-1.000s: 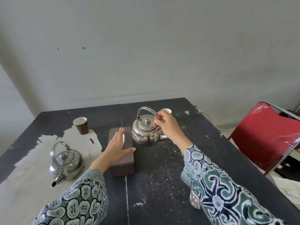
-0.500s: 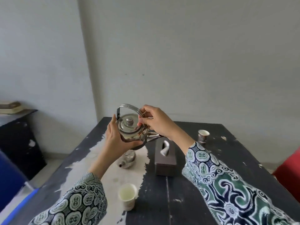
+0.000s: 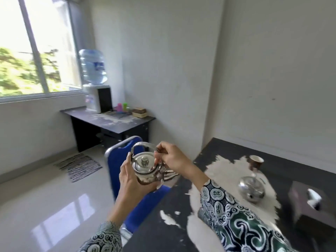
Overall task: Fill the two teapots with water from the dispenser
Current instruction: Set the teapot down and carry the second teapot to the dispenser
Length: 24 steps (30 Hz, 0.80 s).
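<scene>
1. Both hands are on one steel teapot (image 3: 145,168), held up in the air at about 6 o'clock in the view. The left hand (image 3: 130,180) cups the body from below and the side, fingers wrapped round it. The right hand (image 3: 172,159) is pinched shut on the hoop handle where it meets the lid side. Lid's on.
2. The second teapot (image 3: 251,188) sits on the black table (image 3: 163,224) at 4 o'clock, on a patch where the top is worn pale.
3. The water dispenser (image 3: 96,99), with a big blue bottle (image 3: 93,69) on top, stands on a dark desk (image 3: 116,122) by the window (image 3: 34,46) at 10 o'clock, well apart from the table.
4. Room: white walls, glossy tiled floor, a striped mat (image 3: 80,166) at 9 o'clock, and a blue chair (image 3: 118,160) right behind the held pot.
5. Count: two teapots, one cup (image 3: 256,160) at 3 o'clock, one tissue box (image 3: 312,202), one chair, one dispenser.
</scene>
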Motion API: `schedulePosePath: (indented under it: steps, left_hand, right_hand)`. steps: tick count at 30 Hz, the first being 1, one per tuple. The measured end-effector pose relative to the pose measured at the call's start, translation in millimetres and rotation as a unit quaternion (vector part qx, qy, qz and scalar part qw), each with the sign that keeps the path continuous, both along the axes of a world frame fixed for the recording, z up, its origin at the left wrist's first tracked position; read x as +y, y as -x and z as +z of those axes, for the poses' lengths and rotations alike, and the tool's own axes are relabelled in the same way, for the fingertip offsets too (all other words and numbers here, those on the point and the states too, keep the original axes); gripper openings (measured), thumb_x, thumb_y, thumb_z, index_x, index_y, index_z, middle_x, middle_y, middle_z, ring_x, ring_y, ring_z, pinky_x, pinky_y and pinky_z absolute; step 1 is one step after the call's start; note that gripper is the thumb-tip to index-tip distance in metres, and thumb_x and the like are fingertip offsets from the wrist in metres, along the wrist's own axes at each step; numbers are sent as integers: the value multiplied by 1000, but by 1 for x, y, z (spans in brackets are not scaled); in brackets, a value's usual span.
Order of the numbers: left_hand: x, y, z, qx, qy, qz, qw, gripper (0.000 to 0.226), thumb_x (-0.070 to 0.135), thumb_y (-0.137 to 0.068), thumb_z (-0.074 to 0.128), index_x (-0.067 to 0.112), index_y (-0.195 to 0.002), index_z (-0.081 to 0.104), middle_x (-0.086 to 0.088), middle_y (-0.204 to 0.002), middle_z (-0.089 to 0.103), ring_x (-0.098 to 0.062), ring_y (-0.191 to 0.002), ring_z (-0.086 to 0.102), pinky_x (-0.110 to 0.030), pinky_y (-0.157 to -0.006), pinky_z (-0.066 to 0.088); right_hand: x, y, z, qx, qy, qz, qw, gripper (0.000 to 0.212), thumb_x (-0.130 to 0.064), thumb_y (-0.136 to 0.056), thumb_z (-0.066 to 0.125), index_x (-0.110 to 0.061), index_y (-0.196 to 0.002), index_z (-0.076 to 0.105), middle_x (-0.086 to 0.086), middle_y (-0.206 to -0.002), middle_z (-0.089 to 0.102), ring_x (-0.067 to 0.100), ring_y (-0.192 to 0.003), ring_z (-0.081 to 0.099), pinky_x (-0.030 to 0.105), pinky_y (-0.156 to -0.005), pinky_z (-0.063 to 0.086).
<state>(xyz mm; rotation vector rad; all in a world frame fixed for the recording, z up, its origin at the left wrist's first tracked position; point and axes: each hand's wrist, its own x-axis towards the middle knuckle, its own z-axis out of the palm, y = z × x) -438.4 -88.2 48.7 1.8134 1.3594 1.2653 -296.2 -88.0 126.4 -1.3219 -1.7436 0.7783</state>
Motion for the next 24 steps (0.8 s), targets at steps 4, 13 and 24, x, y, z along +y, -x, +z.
schedulePosePath:
  steps: [4, 13, 24]
  left_hand:
    - [16, 93, -10, 21, 28, 54, 998, 134, 68, -30, 64, 18, -144, 14, -10, -136, 31, -26, -129, 28, -40, -107, 27]
    - [74, 234, 17, -53, 28, 64, 996, 18, 46, -88, 51, 30, -95, 48, -4, -108, 46, -20, -106, 47, -30, -89, 40]
    - [196, 340, 12, -130, 19, 113, 985, 50, 66, -69, 58, 17, -73, 52, -20, -82, 65, -36, -82, 64, -54, -83, 48]
  right_hand:
    - [34, 82, -20, 25, 16, 77, 997, 14, -9, -91, 52, -17, -79, 51, -1, -67, 61, 17, -68, 54, 33, -66, 45]
    - [98, 204, -26, 47, 37, 205, 977, 21, -6, -91, 51, -21, -77, 51, 2, -74, 61, 13, -75, 60, 24, -72, 50]
    - [234, 314, -44, 119, 74, 234, 962, 11, -14, -93, 51, -17, -83, 57, 4, -75, 62, 8, -64, 59, 16, -53, 46]
